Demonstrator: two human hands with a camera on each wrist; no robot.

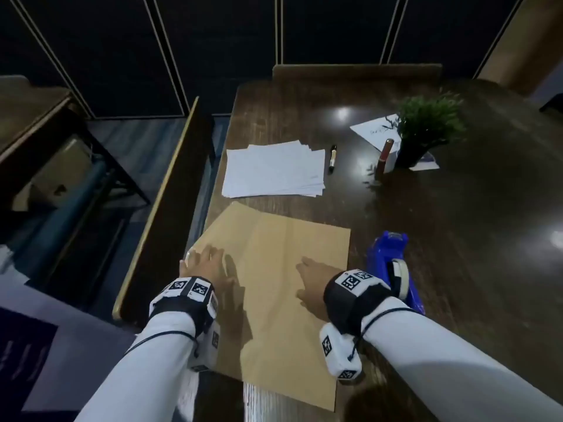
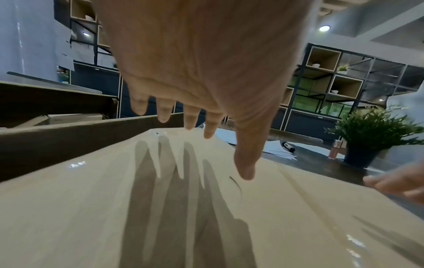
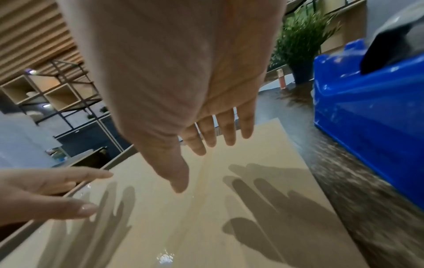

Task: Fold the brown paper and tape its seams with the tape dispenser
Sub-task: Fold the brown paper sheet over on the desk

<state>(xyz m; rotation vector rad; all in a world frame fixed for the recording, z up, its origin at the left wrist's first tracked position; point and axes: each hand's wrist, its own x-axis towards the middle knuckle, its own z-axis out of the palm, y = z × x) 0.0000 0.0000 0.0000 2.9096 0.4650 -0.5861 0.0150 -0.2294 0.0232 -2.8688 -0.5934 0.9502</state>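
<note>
While our left hand (image 1: pixel 207 263) and right hand (image 1: pixel 313 281) spread flat over the brown paper (image 1: pixel 283 269) at bottom middle, the blue tape dispenser (image 1: pixel 393 263) waits just right on the dark table (image 1: pixel 457 239); shelves (image 2: pixel 339 79) stand behind.

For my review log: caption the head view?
Both open hands, left hand and right hand, over brown paper; tape dispenser beside.

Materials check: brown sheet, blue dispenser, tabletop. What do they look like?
Brown paper: matte kraft paper with a crease line; glossy strips along its edge look like clear tape. Tape dispenser: glossy blue moulded plastic, by the highlights. Table: dark wood grain with a shiny finish that reflects the lamps; wood or laminate, cannot tell.
</note>
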